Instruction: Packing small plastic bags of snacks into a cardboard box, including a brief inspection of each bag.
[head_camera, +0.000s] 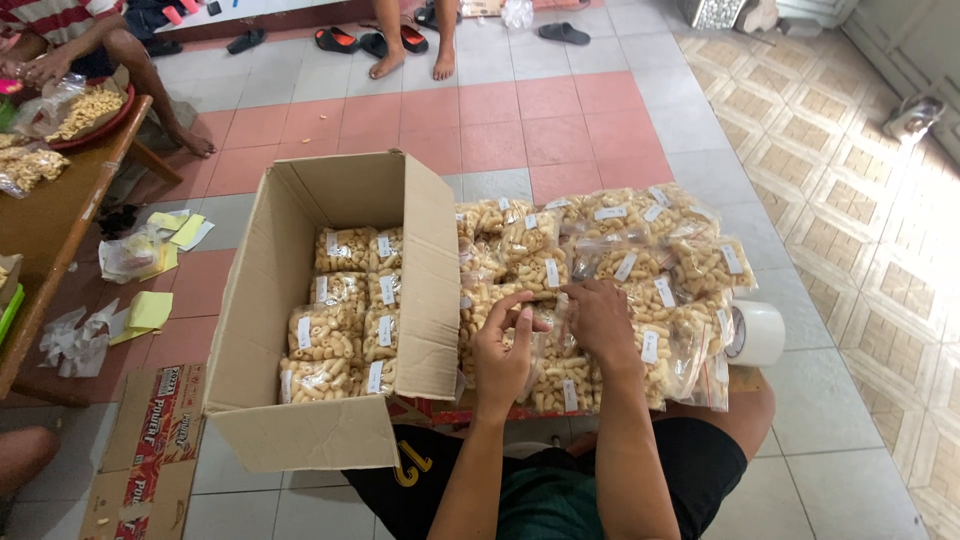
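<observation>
Snack bag (548, 352) under left grip (503, 352), right grip (598, 318)

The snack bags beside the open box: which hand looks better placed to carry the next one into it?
Probably the left hand. It rests on the clear snack bags right beside the cardboard box, while the right hand lies farther from the box, over the middle of the pile.

The tiled floor (600, 120) carries an open cardboard box (300, 290); right of the box lie snack bags (620, 260) and a tape roll (755, 333).
</observation>
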